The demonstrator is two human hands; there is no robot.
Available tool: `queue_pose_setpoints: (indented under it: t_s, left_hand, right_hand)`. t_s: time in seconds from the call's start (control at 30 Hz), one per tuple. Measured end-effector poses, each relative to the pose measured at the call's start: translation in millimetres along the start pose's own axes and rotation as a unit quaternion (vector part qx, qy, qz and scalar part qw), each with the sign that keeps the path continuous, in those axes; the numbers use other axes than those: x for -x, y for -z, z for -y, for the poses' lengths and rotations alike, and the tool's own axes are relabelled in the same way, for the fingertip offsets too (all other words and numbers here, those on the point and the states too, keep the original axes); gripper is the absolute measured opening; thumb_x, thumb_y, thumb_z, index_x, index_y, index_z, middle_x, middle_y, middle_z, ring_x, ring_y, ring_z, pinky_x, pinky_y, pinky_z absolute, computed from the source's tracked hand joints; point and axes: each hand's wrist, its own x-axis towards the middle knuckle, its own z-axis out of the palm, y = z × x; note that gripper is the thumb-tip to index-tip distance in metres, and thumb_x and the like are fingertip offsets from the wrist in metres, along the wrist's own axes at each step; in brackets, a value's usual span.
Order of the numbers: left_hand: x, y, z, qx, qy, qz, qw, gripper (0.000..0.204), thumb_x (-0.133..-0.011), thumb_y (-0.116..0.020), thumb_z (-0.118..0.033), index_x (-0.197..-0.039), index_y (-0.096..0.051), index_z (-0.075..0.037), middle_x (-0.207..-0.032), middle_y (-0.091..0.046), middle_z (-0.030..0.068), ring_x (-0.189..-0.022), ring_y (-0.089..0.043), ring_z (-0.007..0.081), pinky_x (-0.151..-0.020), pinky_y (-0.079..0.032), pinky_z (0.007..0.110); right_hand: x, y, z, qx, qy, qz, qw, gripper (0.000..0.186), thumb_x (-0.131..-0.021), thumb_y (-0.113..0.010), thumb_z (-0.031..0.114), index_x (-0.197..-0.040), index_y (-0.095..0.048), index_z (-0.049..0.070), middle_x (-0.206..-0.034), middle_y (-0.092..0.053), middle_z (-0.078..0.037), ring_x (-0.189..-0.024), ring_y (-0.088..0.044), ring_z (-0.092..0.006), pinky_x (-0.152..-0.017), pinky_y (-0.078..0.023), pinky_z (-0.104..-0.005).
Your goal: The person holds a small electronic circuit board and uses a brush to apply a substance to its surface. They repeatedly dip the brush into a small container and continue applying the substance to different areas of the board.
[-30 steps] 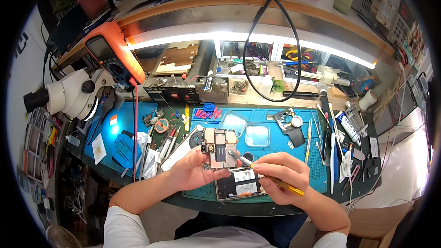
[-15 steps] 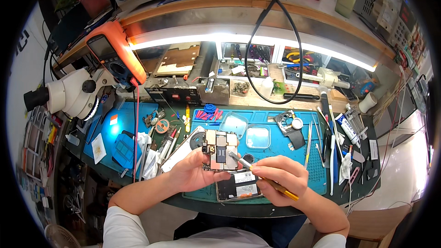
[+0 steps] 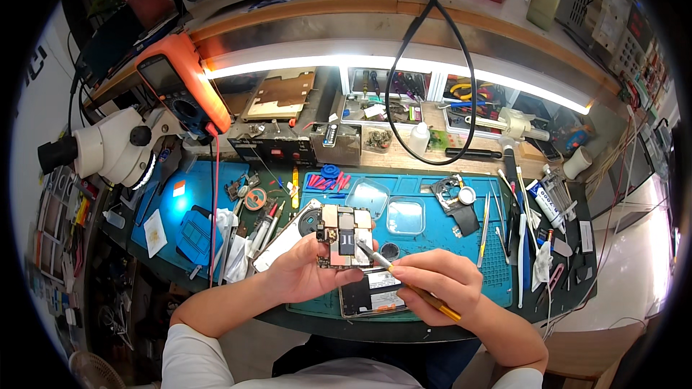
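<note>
My left hand (image 3: 306, 266) grips a small phone circuit board (image 3: 346, 227) with metal shields and a dark chip. My right hand (image 3: 440, 284) holds a slim tool with a silver front and gold handle (image 3: 440, 304), its tip at the board’s right part. Below the board lies an opened phone body (image 3: 371, 299) with a black battery, on a teal mat (image 3: 483, 295). A pale device part with a black round piece (image 3: 277, 241) lies to the left, partly hidden by my left hand.
Around them are clear plastic boxes (image 3: 405, 212), tweezers (image 3: 484, 227), assorted tools (image 3: 520, 259), a glue tube (image 3: 546, 201), a microscope (image 3: 101, 144) at left and an orange multimeter (image 3: 180, 86). A black cable loop (image 3: 472, 122) hangs over the bench, beneath a shelf (image 3: 396, 3).
My right hand and its tool have shifted slightly left over the board. The board in my left hand sits slightly lower in the view; its grip looks unchanged.
</note>
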Motion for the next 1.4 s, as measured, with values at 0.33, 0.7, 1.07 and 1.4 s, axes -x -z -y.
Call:
queue_pose_setpoints:
  t_s: [0.33, 0.7, 1.07, 1.4]
  left_hand:
    - [-0.2, -2.0, -0.5, -0.016, -0.012, -0.004, 1.0, 0.066, -0.094, -0.067, -0.029, -0.145, -0.036, -0.003, -0.143, -0.047, 0.0191, -0.132, -0.049, 0.0294, -0.108, -0.047, 0.042]
    - [-0.4, -3.2, -1.4, -0.039, -0.011, -0.009, 0.999, 0.066, -0.094, -0.066, -0.031, -0.145, -0.036, -0.003, -0.143, -0.047, 0.0185, -0.133, -0.048, 0.0295, -0.108, -0.047, 0.042]
    - [-1.8, -2.3, -1.6, -0.052, -0.005, 0.008, 0.999, 0.077, -0.093, -0.068, -0.032, -0.15, -0.026, -0.002, -0.144, -0.045, 0.0187, -0.133, -0.048, 0.0269, -0.109, -0.046, 0.041]
    - [-2.2, -3.4, -1.3, -0.05, -0.013, 0.007, 0.999, 0.08, -0.093, -0.067, -0.032, -0.152, -0.022, -0.002, -0.146, -0.043, 0.0189, -0.132, -0.049, 0.0262, -0.108, -0.046, 0.039]
  right_hand:
    - [0.2, 0.9, -2.2, 0.014, 0.009, -0.005, 1.0, 0.04, -0.069, -0.075, -0.005, -0.108, -0.069, 0.002, -0.096, -0.069, -0.01, -0.073, -0.068, -0.02, -0.059, -0.055, -0.0273]
    - [-0.2, 5.3, -1.5, 0.022, 0.013, -0.02, 0.999, 0.038, -0.069, -0.074, -0.004, -0.107, -0.069, 0.002, -0.095, -0.069, -0.011, -0.07, -0.067, -0.0203, -0.059, -0.054, -0.0272]
    - [0.4, 3.7, -0.3, 0.011, -0.001, -0.002, 1.0, 0.036, -0.072, -0.074, -0.002, -0.107, -0.069, 0.001, -0.096, -0.07, -0.011, -0.074, -0.068, -0.0209, -0.06, -0.054, -0.0276]
    - [-0.3, 2.9, -1.4, 0.015, 0.003, -0.002, 1.0, 0.036, -0.071, -0.074, -0.003, -0.107, -0.069, 0.001, -0.096, -0.069, -0.011, -0.073, -0.068, -0.0206, -0.059, -0.054, -0.0274]
